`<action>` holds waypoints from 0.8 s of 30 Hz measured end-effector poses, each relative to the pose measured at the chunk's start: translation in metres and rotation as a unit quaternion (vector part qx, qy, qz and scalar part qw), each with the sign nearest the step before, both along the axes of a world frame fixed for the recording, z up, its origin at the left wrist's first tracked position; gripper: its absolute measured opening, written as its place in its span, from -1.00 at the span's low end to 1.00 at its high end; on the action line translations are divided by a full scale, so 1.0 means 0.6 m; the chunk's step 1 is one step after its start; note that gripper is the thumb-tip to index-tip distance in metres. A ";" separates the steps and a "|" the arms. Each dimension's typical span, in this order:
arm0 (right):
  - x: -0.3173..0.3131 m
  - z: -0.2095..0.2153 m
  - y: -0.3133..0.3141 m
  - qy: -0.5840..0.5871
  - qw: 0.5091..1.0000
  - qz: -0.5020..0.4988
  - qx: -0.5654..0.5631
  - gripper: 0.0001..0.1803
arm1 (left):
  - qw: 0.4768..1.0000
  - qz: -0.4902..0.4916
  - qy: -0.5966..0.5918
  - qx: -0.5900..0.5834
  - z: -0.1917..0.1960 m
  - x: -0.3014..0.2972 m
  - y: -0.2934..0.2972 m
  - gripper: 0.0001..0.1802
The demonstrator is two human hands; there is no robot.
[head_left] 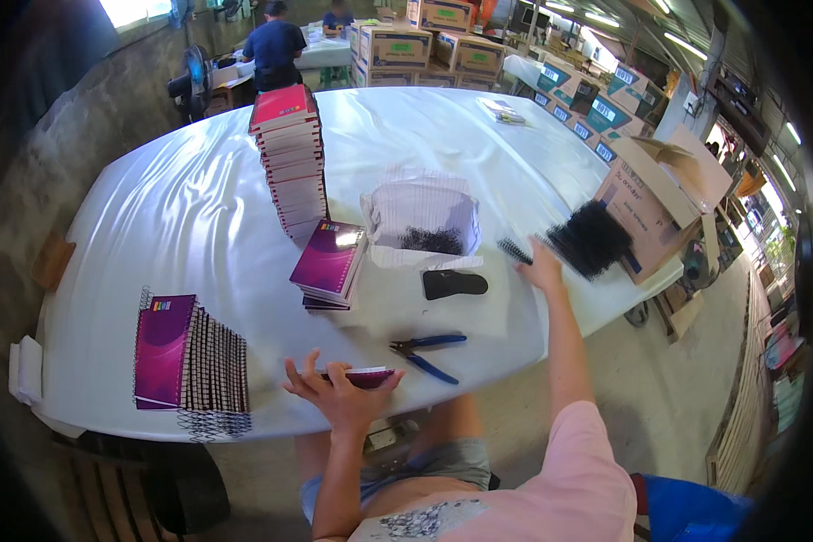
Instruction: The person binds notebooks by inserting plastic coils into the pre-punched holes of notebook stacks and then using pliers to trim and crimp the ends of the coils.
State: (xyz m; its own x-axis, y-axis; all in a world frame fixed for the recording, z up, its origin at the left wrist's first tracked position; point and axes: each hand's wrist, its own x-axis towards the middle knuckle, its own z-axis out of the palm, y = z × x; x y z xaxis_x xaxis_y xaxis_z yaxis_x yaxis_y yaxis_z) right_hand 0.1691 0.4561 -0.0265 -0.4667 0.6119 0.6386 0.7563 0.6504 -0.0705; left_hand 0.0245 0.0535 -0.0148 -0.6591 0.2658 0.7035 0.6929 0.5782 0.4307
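Observation:
My left hand (345, 397) is closed around a small purple notebook (369, 378) held on edge at the table's front edge. Out to the right, my right hand (541, 269) pinches a black spiral binding coil (515, 250), just left of a heap of black coils (592, 239). Pliers (417, 350) with blue handles lie between my hands, jaws to the left. Beyond my left hand sits a short stack of purple notebooks (328, 257). At the left, a row of notebooks (167, 350) has coils through the edges, some jutting past the covers.
A tall stack of red-covered books (289, 167) rises behind the purple ones. Mid-table is a paper-lined tray (384, 212) with black bits, and a black flat object (454, 285) before it. An open carton (646, 208) stands right. Two people and stacked boxes (393, 54) are farther back.

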 end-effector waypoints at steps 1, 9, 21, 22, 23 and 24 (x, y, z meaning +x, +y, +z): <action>0.001 0.002 0.013 0.000 1.000 0.009 0.004 -0.73 | 1.000 0.009 0.000 0.004 0.002 -0.003 -0.001 -0.23; -0.009 0.099 0.008 -0.152 0.982 0.046 -0.099 -0.68 | 0.998 -0.066 0.005 0.005 0.009 -0.032 -0.024 -0.44; -0.064 0.138 -0.406 0.027 0.793 0.442 -0.418 -0.71 | 0.997 -0.048 0.061 -0.009 -0.019 -0.033 -0.040 -0.51; -0.075 0.136 -0.433 0.009 0.783 0.442 -0.437 -0.76 | 0.997 -0.047 0.068 -0.001 -0.024 -0.033 -0.040 -0.50; -0.084 0.124 -0.446 0.009 0.785 0.439 -0.436 -0.76 | 0.996 -0.050 0.067 0.001 -0.020 -0.031 -0.037 -0.50; -0.093 0.101 -0.451 0.068 0.781 0.445 -0.432 -0.78 | 0.997 -0.048 0.066 0.006 -0.016 -0.030 -0.032 -0.50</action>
State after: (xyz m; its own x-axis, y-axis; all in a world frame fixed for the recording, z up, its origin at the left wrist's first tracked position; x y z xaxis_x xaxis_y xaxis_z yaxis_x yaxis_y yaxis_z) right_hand 0.1133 0.1854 0.0344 -0.9167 0.3142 0.2469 -0.0211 0.5789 -0.8151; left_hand 0.0066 0.0341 -0.0243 -0.5334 0.3136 0.7856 0.7953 0.5023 0.3395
